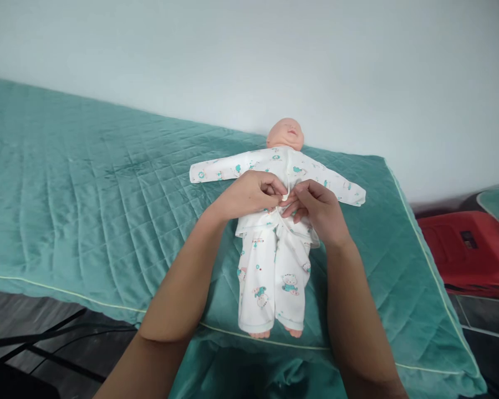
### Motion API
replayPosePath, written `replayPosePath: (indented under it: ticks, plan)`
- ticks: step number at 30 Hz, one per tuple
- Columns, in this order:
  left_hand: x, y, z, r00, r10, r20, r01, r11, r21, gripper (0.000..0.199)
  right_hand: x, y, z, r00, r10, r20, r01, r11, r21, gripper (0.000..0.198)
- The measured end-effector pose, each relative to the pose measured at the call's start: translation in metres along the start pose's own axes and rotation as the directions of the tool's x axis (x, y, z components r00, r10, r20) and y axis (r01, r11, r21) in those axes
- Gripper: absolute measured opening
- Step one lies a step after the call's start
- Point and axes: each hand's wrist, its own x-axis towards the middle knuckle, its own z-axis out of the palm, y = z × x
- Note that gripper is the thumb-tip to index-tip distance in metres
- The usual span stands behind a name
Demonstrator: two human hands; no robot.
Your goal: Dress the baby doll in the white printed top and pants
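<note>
A baby doll (286, 133) lies on its back, dressed in a white printed shirt (261, 160) and matching trousers (255, 282). Its sleeves stretch out to both sides and its feet show below the trouser cuffs. Over the doll's belly, my left hand (255, 194) pinches the front edge of the shirt. Close against it, my right hand (316, 208) has its fingertips closed on the other side of the same opening. The shirt hangs parted below my hands. Any fastener between my fingertips is too small and covered to make out.
A green quilted cover (108, 199) with pale piping spreads over the table beneath the doll. Behind it rises a white wall (233, 61). A red plastic stool or chair (466, 249) stands right of the table. Black metal legs (45, 335) show at lower left.
</note>
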Motion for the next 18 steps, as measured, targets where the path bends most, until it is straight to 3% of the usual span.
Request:
replayPosePath:
  ticks: [8, 11, 18]
  plan:
    - [0.000, 0.000, 0.001, 1.000, -0.026, -0.015, 0.024, 0.992, -0.120, 0.024, 0.002, 0.000, 0.002, 1.000, -0.007, 0.007, 0.007, 1.000, -0.026, 0.034]
    - [-0.003, 0.003, -0.003, 0.997, -0.066, 0.046, 0.073, 0.984, -0.164, 0.026, 0.001, 0.001, 0.000, 0.999, -0.032, 0.025, 0.032, 0.999, -0.019, 0.033]
    - [-0.013, 0.006, -0.021, 0.972, -0.118, 0.202, 0.123, 0.992, -0.013, 0.022, -0.005, -0.005, -0.009, 0.992, -0.108, -0.057, 0.103, 0.990, -0.096, 0.023]
